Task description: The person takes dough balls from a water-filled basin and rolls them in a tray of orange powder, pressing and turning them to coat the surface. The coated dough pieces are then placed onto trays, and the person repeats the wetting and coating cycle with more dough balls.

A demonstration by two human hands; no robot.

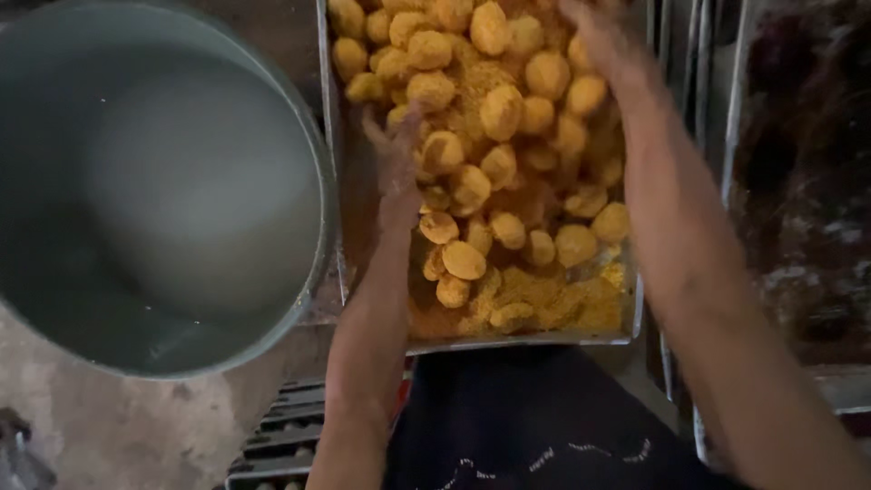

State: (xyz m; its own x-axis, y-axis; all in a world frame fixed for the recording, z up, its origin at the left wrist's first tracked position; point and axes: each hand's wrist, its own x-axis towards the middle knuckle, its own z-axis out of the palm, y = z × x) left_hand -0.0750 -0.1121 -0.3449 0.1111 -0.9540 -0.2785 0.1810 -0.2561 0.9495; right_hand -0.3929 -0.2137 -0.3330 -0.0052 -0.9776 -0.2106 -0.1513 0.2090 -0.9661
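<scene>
I'm leaning over a metal tray [337,181] packed with round crumbed balls [501,111], both arms reaching in from my side. My left hand [396,154] is lying along the tray's left edge with its fingers loosely spread and pointing away from me, touching the balls there, probably because that side is where the loose ones are gathering. My right hand [603,41] is working at the far end, up by the top of the picture; it's blurred, so I can't tell whether those fingers are spread or closed around anything. Orange crumbs [544,304] are piling up at the near end of the tray, close to my dark apron [535,417]. A big grey basin [159,191] is sitting just left of the tray, touching or nearly so.
</scene>
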